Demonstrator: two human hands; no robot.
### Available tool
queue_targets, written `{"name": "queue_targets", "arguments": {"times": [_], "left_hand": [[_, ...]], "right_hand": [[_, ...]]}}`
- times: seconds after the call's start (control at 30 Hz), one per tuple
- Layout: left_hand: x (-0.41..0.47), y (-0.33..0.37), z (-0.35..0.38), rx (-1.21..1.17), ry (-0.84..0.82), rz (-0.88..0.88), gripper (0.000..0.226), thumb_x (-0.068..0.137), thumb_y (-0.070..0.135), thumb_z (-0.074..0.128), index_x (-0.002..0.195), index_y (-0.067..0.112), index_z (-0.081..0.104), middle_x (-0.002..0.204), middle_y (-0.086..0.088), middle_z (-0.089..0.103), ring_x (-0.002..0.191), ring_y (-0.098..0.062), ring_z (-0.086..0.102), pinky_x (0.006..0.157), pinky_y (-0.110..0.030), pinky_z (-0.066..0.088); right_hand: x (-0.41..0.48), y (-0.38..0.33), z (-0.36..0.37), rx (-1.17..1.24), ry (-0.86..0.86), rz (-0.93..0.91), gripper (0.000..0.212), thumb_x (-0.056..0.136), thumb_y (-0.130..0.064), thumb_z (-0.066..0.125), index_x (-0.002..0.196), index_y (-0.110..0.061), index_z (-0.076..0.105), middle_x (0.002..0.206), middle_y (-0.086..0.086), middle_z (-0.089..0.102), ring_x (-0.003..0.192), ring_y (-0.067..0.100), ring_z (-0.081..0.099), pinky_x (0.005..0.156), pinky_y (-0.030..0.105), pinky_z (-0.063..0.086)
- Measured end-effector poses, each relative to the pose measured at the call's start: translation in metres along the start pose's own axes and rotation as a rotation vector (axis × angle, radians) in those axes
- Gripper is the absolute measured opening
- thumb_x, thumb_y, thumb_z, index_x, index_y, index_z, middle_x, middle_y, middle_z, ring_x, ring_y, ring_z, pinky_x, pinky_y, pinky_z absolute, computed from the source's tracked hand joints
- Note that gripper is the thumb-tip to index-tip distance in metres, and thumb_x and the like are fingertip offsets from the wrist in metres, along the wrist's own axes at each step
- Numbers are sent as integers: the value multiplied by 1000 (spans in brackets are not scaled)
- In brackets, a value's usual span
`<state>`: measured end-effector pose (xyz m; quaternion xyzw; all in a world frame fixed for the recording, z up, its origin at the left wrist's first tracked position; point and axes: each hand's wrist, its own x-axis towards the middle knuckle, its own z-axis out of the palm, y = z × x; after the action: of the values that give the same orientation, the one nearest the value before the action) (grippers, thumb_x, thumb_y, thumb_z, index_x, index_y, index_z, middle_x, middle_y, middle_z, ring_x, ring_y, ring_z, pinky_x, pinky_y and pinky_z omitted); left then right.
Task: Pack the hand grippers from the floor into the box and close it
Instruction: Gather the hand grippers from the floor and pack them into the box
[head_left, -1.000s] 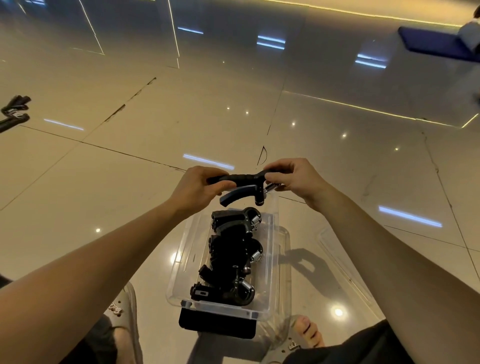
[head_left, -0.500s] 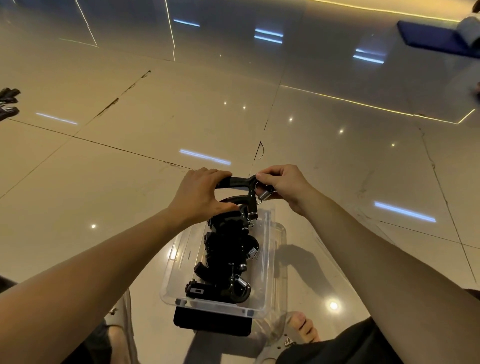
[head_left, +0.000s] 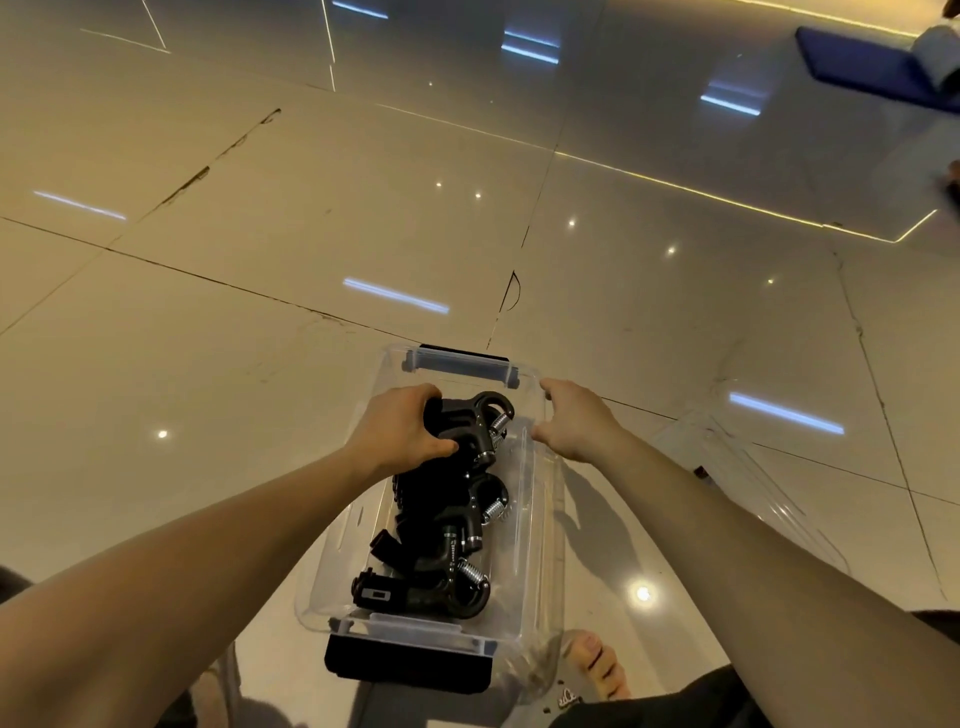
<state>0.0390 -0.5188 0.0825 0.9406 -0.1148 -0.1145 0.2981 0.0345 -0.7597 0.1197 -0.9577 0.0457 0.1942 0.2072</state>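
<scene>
head view: hand gripper spring-end right

Both bare forearms reach forward and down. The left hand is curled, fingers bent and thumb pressed inward (knuckles up); the right hand is loosely spread, holding nothing.

Glossy beige floor tiles w/ dark grout lines, cracks, reflected ceiling lights. Blue mat far top right, white thing on its end. Sandalled foot at bottom, toes showing. Dark shorts bottom right.
</scene>
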Motion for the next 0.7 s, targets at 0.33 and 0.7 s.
{"name": "queue_targets", "arguments": {"times": [0.33, 0.7], "left_hand": [[13, -8, 18, 122, -43, -21, 48, 69, 58, 77, 108, 31, 69, 95, 9, 68, 85, -12, 63, 80, -33, 56], [1, -5, 15, 150, 1, -43, 90, 74, 65, 75, 144, 15, 48, 136, -4, 55, 126, -23, 48, 106, -39, 43]], "right_hand": [[6, 13, 1, -21, -46, 4, 79, 85, -37, 76, 153, -26, 39, 153, 2, 48, 130, 27, 52, 101, 39, 44], [-14, -3, -6, -122, -33, 64, 79, 94, -40, 66, 160, -30, 23, 158, 2, 41, 141, 27, 44, 109, 40, 42]]}}
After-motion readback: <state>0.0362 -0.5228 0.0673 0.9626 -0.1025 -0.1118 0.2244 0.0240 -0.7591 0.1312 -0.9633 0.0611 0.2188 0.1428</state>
